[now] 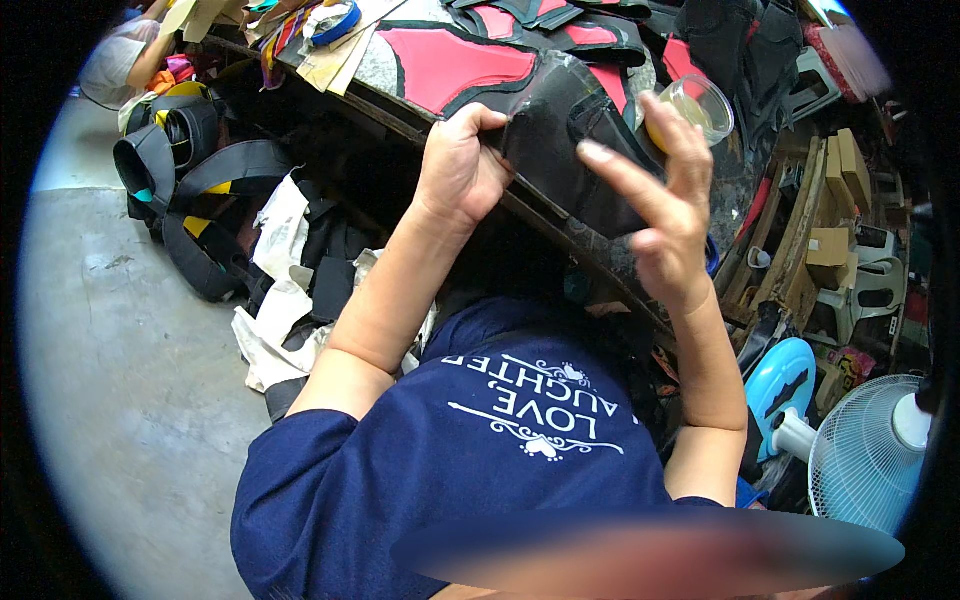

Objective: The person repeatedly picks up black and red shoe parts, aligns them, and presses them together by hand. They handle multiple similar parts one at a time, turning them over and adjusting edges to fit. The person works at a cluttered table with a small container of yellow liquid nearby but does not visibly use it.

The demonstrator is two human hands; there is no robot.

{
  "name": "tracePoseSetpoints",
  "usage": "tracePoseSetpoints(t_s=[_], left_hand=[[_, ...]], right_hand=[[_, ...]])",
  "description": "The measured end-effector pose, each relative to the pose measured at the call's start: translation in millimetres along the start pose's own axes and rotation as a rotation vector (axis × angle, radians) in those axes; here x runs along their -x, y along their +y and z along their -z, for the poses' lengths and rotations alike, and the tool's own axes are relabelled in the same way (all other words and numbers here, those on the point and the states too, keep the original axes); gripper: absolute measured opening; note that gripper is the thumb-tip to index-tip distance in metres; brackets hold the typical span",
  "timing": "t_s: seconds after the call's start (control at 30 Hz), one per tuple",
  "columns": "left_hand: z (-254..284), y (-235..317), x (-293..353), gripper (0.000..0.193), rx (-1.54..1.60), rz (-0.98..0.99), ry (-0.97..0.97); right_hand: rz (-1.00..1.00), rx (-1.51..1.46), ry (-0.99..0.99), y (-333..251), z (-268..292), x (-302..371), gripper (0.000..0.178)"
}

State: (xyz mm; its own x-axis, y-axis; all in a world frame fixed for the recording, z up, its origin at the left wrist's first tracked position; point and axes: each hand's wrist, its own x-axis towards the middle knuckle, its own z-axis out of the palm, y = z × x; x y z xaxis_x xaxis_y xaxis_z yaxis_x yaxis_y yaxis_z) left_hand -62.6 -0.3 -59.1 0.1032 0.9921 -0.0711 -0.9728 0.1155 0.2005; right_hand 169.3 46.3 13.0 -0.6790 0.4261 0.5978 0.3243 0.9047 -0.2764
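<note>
At the near edge of the worktable, my left hand (465, 165) is closed, with thumb and fingers pinching the edge of a black sheet-like piece (545, 125). This piece looks smooth and slightly shiny, and it lies over the table edge. Above its right part is my right hand (672, 215), fingers spread and nothing visible in them. Just behind those fingers stands a clear plastic tub (708, 108) with something yellowish inside, partly hidden by the hand. Beyond my left hand lies a red panel with black edging (455, 65).
More red-and-black pieces (590, 35) are heaped at the back of the table. A blue tape roll (337, 25) sits at the far left. Black straps (200, 190) and white scraps (285, 225) pile up left of the table. At the right stand a fan (870, 455) and cardboard boxes (828, 255). A person (115, 65) is at far left.
</note>
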Motion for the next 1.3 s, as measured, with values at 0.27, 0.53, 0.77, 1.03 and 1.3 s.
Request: tracePoseSetpoints(t_s=[0.27, 0.53, 0.77, 1.03, 1.3], left_hand=[[-17, -14, -7, 0.032, -0.225, -0.202, 0.209], [-40, 16, -1, 0.040, -0.374, -0.515, 0.289], [-85, 55, 37, 0.041, -0.823, -0.623, 0.157], [-108, 81, 45, 0.059, -1.108, -0.169, 0.159], [-44, 96, 17, 0.051, -1.551, 0.448, 0.204]], right_hand=[[-0.154, 0.076, -0.168, 5, -12, 12, 0.084], [-0.127, 0.008, -0.109, 62, 52, -19, 0.077], [-0.278, 0.642, -0.562, 110, 47, -36, 0.061], [-0.099, 0.460, -0.047, 115, 76, -26, 0.064], [-0.074, -0.245, 0.028, 56, 42, -24, 0.064]])
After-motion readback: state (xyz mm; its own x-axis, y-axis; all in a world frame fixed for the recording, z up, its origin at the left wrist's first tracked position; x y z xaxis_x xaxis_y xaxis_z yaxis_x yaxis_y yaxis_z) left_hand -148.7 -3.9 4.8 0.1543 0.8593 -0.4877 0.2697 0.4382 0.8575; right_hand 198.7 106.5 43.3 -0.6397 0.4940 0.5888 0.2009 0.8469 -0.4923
